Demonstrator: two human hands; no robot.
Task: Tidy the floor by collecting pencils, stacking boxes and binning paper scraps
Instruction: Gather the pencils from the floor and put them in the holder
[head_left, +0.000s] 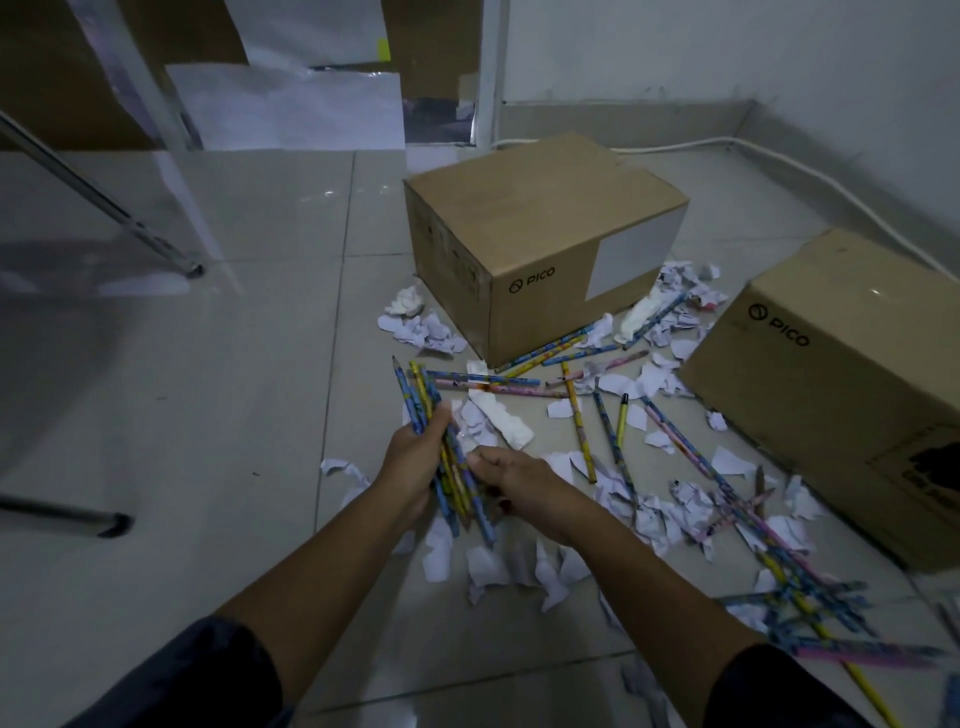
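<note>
Wooden pencil bundle (441, 457) clenched in left hand (415, 457); right hand (514, 483) pinches its lower end. Loose pencils (576, 415) lie at two o'clock among paper scraps (618, 384). Light, stiff, slippery: grip mid-shaft.

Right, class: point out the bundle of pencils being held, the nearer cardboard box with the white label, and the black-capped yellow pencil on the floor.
bundle of pencils (423, 400), head view, on the upper shafts above the left hand.
cardboard box (540, 208), head view, top face.
black-capped yellow pencil (622, 422), head view, mid-shaft.
</note>
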